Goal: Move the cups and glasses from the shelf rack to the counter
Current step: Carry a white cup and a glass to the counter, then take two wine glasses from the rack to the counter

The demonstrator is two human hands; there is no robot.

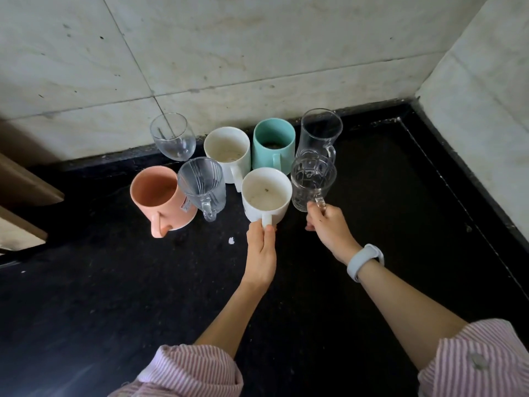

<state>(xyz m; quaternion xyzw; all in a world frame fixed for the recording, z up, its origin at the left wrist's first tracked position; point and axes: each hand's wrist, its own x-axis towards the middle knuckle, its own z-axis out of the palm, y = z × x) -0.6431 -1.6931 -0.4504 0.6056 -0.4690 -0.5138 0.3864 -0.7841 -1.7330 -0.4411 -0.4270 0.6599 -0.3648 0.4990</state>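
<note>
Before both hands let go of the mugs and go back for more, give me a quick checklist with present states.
1. White mug resting on the counter: cannot tell; its base is hidden from this angle.
2. Left hand on the white mug's handle: ok, fingers pinch it.
3. Right hand on the clear glass mug handle: ok, gripped.
4. Both mugs upright: ok.
5. Gap between white mug and clear glass mug: not ok, they look to be touching or nearly so.
6. Neighbours standing: ok, the pink mug, ribbed glass mug and teal mug are upright.
</note>
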